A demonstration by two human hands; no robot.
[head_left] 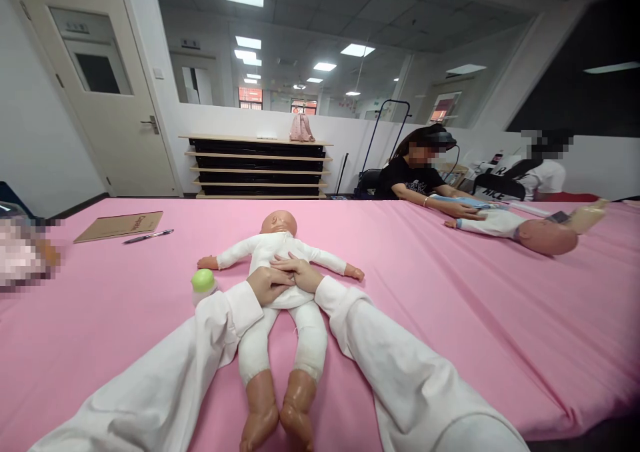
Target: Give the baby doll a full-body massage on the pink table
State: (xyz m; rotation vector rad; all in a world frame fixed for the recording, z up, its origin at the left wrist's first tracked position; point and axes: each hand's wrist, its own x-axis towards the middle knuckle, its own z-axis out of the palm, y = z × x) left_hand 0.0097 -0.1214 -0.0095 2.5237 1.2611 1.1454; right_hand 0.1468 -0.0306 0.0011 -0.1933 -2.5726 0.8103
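Note:
A baby doll (280,297) in a white bodysuit lies stretched out on the pink-covered table (420,285), head away from me and bare feet toward me. Its arms are spread to the sides. My left hand (269,284) rests flat on the doll's torso, fingers extended to the right. From the other side my right hand (303,272) lies on the torso too, fingers stretched out and pointing left. The fingers of the two hands come close together, partly overlapping in view. Neither hand grips anything. Beside my left sleeve stands a small container with a green lid (203,281), partly hidden by the cuff.
A brown notebook (120,226) and a pen (149,237) lie at the far left. Across the table at right, a person in black (413,179) handles a second doll (495,227); a beige bottle (587,217) lies behind it. Stacked shelves (257,170) stand beyond the table.

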